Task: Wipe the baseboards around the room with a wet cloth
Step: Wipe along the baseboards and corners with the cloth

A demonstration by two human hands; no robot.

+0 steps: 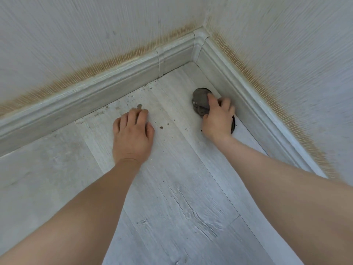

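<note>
corner of the room, wiping not yet visibly under way

the right hand [217, 119] curls its fingers round a dark grey object [199, 102] on the floor [172, 197], just beside the right baseboard [229, 73]; whether it is the wet cloth i cannot tell. the left hand [131, 134] rests on the floor with fingers bent, close together, tips by a bit of debris [139, 106]. crumbs line the far-left baseboard [95, 88], so most of the job looks still to do.
</note>
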